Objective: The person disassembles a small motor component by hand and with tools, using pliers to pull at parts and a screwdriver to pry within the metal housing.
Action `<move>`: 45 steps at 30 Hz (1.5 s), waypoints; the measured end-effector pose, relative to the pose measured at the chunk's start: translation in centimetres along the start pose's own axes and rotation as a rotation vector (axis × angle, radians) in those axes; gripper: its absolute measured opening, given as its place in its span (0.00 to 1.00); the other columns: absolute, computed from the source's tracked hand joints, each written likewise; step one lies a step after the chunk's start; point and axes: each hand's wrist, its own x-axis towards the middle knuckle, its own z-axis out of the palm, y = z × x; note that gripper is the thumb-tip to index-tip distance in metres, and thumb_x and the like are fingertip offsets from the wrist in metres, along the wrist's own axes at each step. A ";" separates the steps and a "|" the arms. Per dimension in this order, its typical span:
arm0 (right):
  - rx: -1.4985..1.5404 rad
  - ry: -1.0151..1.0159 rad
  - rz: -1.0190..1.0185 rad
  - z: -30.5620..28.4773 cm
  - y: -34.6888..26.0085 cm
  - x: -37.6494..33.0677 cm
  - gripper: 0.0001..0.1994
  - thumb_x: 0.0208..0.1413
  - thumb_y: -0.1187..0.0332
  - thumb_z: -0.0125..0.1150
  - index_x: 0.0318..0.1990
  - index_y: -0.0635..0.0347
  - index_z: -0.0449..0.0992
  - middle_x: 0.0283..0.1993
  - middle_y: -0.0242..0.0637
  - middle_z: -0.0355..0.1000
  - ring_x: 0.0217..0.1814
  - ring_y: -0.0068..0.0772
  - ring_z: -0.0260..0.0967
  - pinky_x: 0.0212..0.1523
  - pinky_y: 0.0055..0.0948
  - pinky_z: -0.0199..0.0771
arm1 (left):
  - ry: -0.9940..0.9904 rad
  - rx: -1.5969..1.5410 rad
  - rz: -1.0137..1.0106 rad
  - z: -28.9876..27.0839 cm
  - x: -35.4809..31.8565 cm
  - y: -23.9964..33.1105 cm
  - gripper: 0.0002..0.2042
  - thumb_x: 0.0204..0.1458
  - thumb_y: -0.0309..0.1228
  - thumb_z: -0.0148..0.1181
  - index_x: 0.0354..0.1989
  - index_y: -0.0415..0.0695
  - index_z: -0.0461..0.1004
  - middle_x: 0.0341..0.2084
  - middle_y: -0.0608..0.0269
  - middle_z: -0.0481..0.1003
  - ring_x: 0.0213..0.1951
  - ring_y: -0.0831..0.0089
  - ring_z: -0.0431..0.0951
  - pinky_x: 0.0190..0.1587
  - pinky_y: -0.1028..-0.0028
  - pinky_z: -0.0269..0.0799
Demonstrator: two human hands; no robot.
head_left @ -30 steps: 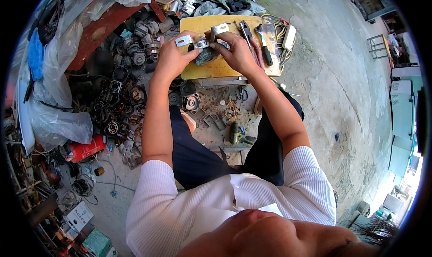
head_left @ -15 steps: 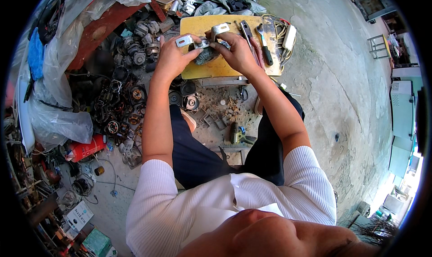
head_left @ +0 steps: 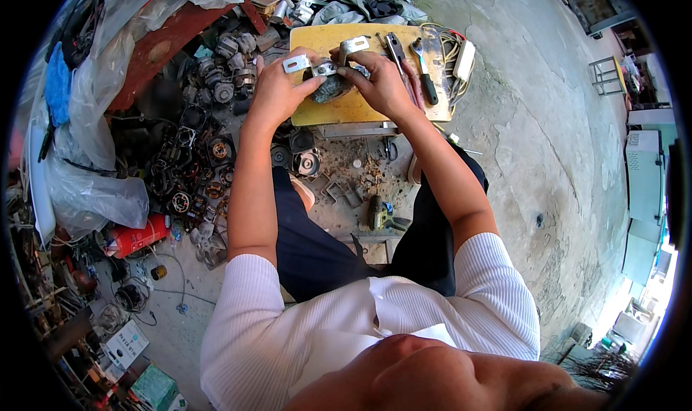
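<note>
Over the near part of a yellow board [head_left: 313,113], both hands grip a grimy grey motor part [head_left: 329,89] with metal brackets. A shiny slotted tab [head_left: 296,64] sticks out by my left hand [head_left: 277,92], and another slotted tab [head_left: 354,46] rises beside my right hand [head_left: 382,87]. My left thumb and fingers are closed on the part's left side. From the right, my right thumb and fingers pinch it; some fingertips are hidden behind the metal. To the right lie pliers [head_left: 412,87] with reddish handles and a ratchet wrench [head_left: 424,70] with a dark grip.
Dismantled motors [head_left: 223,92] are heaped on the floor at left. A drill [head_left: 375,213] stands between my legs among scraps. Coiled cable and a white power strip [head_left: 464,59] sit at the board's right edge. A red cylinder [head_left: 144,236] lies at far left.
The bracketed motor part has shifted very slightly between my fingers. Both hands keep their grip, and the tools on the board have not moved.
</note>
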 end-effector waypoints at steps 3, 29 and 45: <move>0.000 -0.005 0.002 -0.1 -0.1 0.0 0.15 0.54 0.73 0.66 0.50 0.62 0.81 0.47 0.48 0.79 0.50 0.50 0.77 0.54 0.38 0.74 | -0.014 0.005 0.012 -0.1 0.0 -0.1 0.16 0.50 0.38 0.69 0.47 0.54 0.77 0.40 0.60 0.82 0.47 0.56 0.79 0.67 0.52 0.51; -0.001 0.003 0.001 0.1 0.2 0.0 0.14 0.55 0.72 0.66 0.49 0.63 0.81 0.46 0.49 0.79 0.49 0.50 0.77 0.53 0.38 0.74 | 0.033 -0.039 0.013 0.1 0.0 -0.2 0.14 0.49 0.37 0.70 0.42 0.50 0.77 0.38 0.60 0.82 0.45 0.56 0.80 0.61 0.60 0.61; 0.011 0.014 -0.028 -0.1 -0.4 0.0 0.14 0.54 0.73 0.66 0.48 0.64 0.81 0.46 0.50 0.79 0.49 0.51 0.77 0.52 0.39 0.74 | 0.063 0.065 -0.027 0.5 0.1 0.4 0.11 0.52 0.40 0.66 0.40 0.51 0.78 0.38 0.60 0.82 0.45 0.55 0.80 0.71 0.45 0.41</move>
